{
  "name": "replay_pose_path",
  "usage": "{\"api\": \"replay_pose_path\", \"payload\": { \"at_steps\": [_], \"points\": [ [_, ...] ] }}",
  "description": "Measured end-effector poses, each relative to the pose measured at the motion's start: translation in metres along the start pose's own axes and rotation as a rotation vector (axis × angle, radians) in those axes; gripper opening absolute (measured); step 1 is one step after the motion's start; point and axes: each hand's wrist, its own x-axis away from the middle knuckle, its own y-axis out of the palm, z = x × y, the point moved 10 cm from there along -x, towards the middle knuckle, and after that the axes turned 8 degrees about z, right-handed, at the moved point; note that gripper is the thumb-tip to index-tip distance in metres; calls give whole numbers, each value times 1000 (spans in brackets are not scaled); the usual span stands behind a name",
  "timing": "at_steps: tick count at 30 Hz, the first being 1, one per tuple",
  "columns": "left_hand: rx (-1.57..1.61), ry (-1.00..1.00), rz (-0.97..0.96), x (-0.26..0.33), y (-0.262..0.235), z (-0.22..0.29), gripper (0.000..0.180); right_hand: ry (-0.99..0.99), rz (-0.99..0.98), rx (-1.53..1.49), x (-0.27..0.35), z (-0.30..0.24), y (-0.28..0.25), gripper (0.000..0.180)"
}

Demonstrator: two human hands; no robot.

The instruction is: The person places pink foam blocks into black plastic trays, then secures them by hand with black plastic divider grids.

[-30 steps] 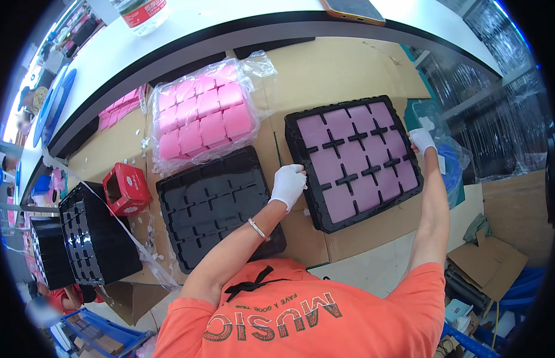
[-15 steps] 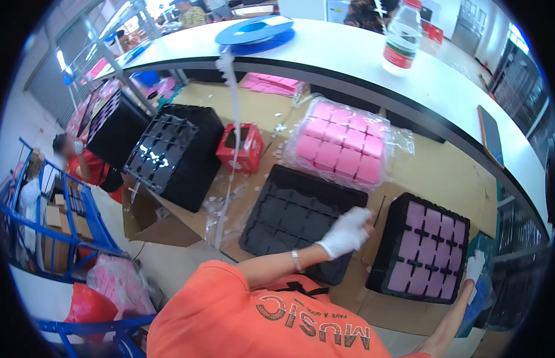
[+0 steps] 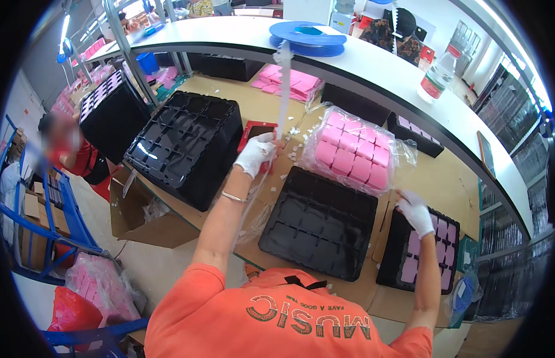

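In a white glove, my left hand (image 3: 256, 154) is closed in front of a small red open box (image 3: 244, 142), its fingertips on a long white strip (image 3: 285, 89) that hangs down from a blue reel (image 3: 307, 39). My right hand (image 3: 416, 215), also gloved, is over the far left edge of a black tray (image 3: 389, 261) filled with pink foam pads (image 3: 410, 269). Its fingers are drawn together; whether anything small is between them is hidden. Between my arms lies a black tray with molded compartments (image 3: 319, 221). Clear plastic wraps a pink foam block (image 3: 352, 149) beyond it.
A tall stack of black trays (image 3: 191, 140) stands left, above an open cardboard box (image 3: 161, 230). Overhead, a white shelf (image 3: 373, 51) holds a plastic bottle (image 3: 437, 77) and a phone (image 3: 486, 154). White scraps (image 3: 294, 132) litter the table. Another person (image 3: 71, 149) is at far left.
My left hand has moved from above the middle tray up and left to the hanging strip. My right hand has come from the right tray's right side to its far left edge. The view has shifted.
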Motion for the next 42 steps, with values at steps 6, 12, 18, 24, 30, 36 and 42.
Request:
{"api": "replay_pose_path", "payload": {
  "at_steps": [6, 12, 18, 24, 30, 36, 42],
  "points": [
    [135, -3, 67, 44, 6, 32, 21, 133, -171, -683, -40, -171, 102, 35],
    [416, -231, -117, 74, 35, 33, 25, 221, -432, -1233, -75, -243, 191, 46],
    [881, -531, -448, 99, 69, 33, 27, 137, -634, -1382, -91, -280, 212, 39],
    [941, -586, -509, 95, 73, 32, 25, 99, -606, -1336, -103, -281, 208, 29],
    [907, -510, -472, 99, 71, 36, 25, 139, -544, -1279, -98, -290, 193, 15],
    [655, -367, -349, 89, 60, 34, 22, 203, -493, -1217, -95, -279, 186, 14],
    [455, -277, -74, 67, 24, 17, 19, 216, -342, -1090, -99, -234, 178, 17]
  ]
}}
